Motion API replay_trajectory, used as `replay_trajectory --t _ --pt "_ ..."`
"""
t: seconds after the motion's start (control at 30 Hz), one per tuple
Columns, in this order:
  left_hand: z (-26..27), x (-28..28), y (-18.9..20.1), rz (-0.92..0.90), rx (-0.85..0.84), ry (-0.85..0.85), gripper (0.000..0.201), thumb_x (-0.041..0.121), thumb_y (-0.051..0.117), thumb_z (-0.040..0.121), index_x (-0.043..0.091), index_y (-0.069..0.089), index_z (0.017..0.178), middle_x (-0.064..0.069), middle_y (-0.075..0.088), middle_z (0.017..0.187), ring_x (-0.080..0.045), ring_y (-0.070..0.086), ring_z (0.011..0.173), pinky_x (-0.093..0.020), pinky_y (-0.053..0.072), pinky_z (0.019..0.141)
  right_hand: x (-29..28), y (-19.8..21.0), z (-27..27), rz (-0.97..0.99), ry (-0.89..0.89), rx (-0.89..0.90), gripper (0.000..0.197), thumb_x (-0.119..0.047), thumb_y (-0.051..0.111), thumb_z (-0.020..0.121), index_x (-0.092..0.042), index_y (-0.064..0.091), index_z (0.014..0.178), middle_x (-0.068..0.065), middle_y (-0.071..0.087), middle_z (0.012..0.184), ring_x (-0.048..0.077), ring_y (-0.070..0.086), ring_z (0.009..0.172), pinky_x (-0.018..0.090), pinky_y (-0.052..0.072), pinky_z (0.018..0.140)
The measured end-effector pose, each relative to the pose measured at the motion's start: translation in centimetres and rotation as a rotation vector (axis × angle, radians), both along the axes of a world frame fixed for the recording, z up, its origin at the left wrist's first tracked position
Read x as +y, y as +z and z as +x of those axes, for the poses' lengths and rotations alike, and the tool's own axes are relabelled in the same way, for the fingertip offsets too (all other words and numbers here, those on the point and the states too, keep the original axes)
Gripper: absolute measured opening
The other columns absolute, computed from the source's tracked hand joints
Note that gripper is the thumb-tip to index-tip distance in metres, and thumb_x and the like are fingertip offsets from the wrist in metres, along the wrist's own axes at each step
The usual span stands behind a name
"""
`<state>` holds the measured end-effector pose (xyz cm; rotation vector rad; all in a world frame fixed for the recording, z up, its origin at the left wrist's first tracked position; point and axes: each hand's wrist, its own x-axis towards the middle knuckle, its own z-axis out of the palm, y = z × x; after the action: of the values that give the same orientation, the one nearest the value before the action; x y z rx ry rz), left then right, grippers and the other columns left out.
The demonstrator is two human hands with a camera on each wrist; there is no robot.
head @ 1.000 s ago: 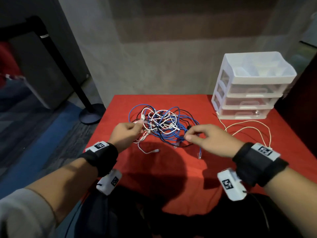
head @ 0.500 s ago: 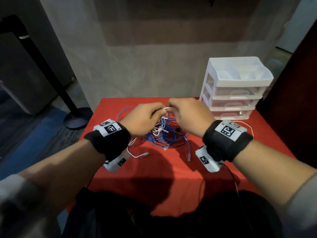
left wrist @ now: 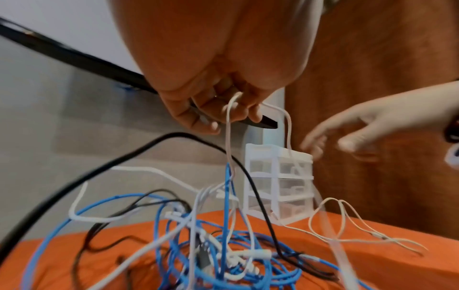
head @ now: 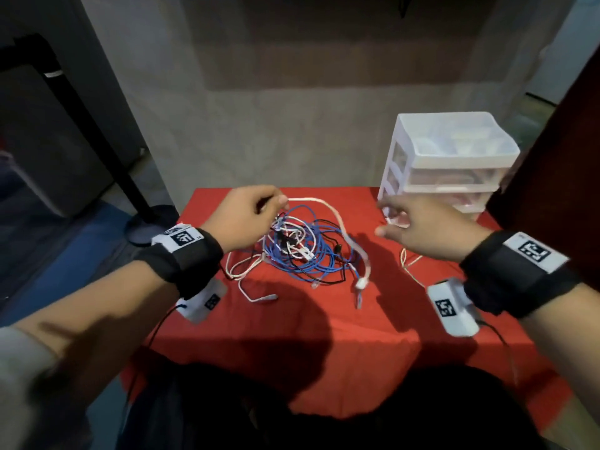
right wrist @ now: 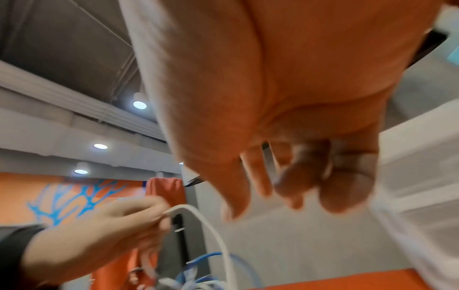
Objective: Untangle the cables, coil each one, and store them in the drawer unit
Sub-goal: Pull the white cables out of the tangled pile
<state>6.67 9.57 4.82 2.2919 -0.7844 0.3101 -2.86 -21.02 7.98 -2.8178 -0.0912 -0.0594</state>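
A tangle of blue, white and black cables [head: 302, 251] lies on the red tablecloth [head: 292, 336]. My left hand [head: 279, 203] is raised over its left side and pinches a white cable [head: 337, 219]. That cable arcs to the right and drops to a connector near the cloth. The left wrist view shows the same cable [left wrist: 229, 129] hanging from my curled fingers [left wrist: 211, 115]. My right hand [head: 384, 219] hovers to the right with spread fingers and holds nothing, in front of the white drawer unit [head: 448, 167]. A thin beige cable [head: 409, 264] lies below it.
The drawer unit stands at the table's back right corner, its three drawers closed. A grey wall runs behind the table, and a dark panel [head: 558, 177] rises on the right. On the floor to the left stands a black post with a round base [head: 146, 222].
Both hands met over the tangle half a second ago. My right hand has since let go and moved right toward the drawer unit. The left hand still holds the white cable up.
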Motion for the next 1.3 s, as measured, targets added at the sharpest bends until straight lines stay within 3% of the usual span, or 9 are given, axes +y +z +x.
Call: replay_trajectory --t 0.13,0.2,0.27,0.43,0.67,0.8,0.93,1.17,1.3 --pt "-2.0 -3.2 1.6 0.095 -0.078 -0.146 0.02 0.03 0.056 0.099 0.022 0.068 0.086 0.004 0.059 0.066 -0.006 0.051 0.06 -0.025 0.04 0.06 5.7 -0.3 0.8 0.219 0.189 -0.179 0.052 -0.037 0.07 0.093 -0.023 0.057 0.141 0.002 0.066 0.132 0.017 0.06 0.124 0.029 0.042 0.107" --pt "-2.6 -4.1 2.3 0.079 -0.081 -0.165 0.018 0.027 0.058 0.099 0.023 0.069 0.086 0.004 0.056 0.063 -0.002 0.046 0.057 -0.021 0.037 0.057 7.3 -0.4 1.5 0.196 0.19 -0.148 0.024 -0.041 0.065 0.093 -0.024 0.071 0.108 0.003 0.076 0.105 0.02 0.068 0.1 0.039 0.052 0.093" --pt "-2.8 -4.0 2.4 0.039 -0.036 -0.175 0.017 0.028 0.058 0.099 0.024 0.068 0.086 0.0 0.057 0.063 -0.005 0.045 0.057 -0.027 0.039 0.056 7.5 0.1 1.8 0.187 0.149 -0.112 0.031 -0.04 0.062 0.096 -0.018 0.068 0.075 0.003 0.068 0.068 0.02 0.061 0.066 0.04 0.052 0.07" --pt "-3.3 -3.1 -0.2 -0.06 0.049 -0.155 0.025 0.025 0.053 0.105 0.012 0.059 0.085 -0.01 0.051 0.066 -0.015 0.042 0.061 -0.033 0.04 0.061 6.7 3.0 1.2 0.437 0.103 -0.246 0.031 -0.031 0.061 0.1 -0.013 0.074 0.079 -0.012 0.041 0.039 0.004 0.04 0.041 0.019 0.027 0.045" --pt "-0.9 -1.5 -4.1 0.017 0.021 0.038 0.029 0.032 0.048 0.104 0.015 0.056 0.082 0.004 0.055 0.067 -0.016 0.049 0.067 -0.045 0.045 0.07 2.2 7.6 1.3 0.763 -0.109 -0.469 0.027 -0.038 0.062 0.095 -0.019 0.079 0.084 -0.011 0.044 0.05 0.006 0.039 0.053 0.024 0.033 0.057" --pt "0.6 -1.2 -1.9 -0.027 0.017 0.095 0.034 0.038 0.045 0.104 0.017 0.061 0.083 0.002 0.066 0.072 -0.017 0.061 0.069 -0.044 0.051 0.073 0.2 5.5 1.1 0.489 -0.137 -0.375 0.019 -0.035 0.059 0.097 -0.03 0.076 0.104 -0.009 0.06 0.068 0.005 0.056 0.066 0.028 0.043 0.071" --pt "0.5 -1.7 0.7 -0.075 -0.125 0.12 0.03 0.036 0.049 0.104 0.019 0.061 0.083 0.003 0.059 0.067 -0.018 0.054 0.066 -0.041 0.048 0.067 0.8 3.9 1.1 0.148 -0.117 -0.276 0.049 -0.051 0.063 0.093 -0.037 0.057 0.14 0.008 0.062 0.122 0.03 0.057 0.117 0.04 0.041 0.109" --pt "0.1 -3.4 4.1 0.106 -0.356 0.016 0.037 0.046 0.047 0.103 0.018 0.067 0.091 0.001 0.059 0.075 -0.022 0.056 0.075 -0.042 0.047 0.069 6.9 2.6 2.9 0.39 0.14 -0.31 0.041 -0.037 0.066 0.096 -0.026 0.062 0.135 -0.004 0.067 0.105 0.009 0.059 0.083 0.024 0.045 0.086" --pt "-0.6 -3.6 3.8 0.128 -0.352 -0.008 0.037 0.046 0.044 0.103 0.019 0.067 0.094 0.0 0.062 0.078 -0.022 0.058 0.078 -0.042 0.048 0.069 8.1 2.3 3.9 0.416 0.136 -0.224 0.018 -0.027 0.062 0.099 -0.019 0.073 0.089 0.002 0.071 0.074 0.003 0.055 0.054 0.03 0.045 0.064"
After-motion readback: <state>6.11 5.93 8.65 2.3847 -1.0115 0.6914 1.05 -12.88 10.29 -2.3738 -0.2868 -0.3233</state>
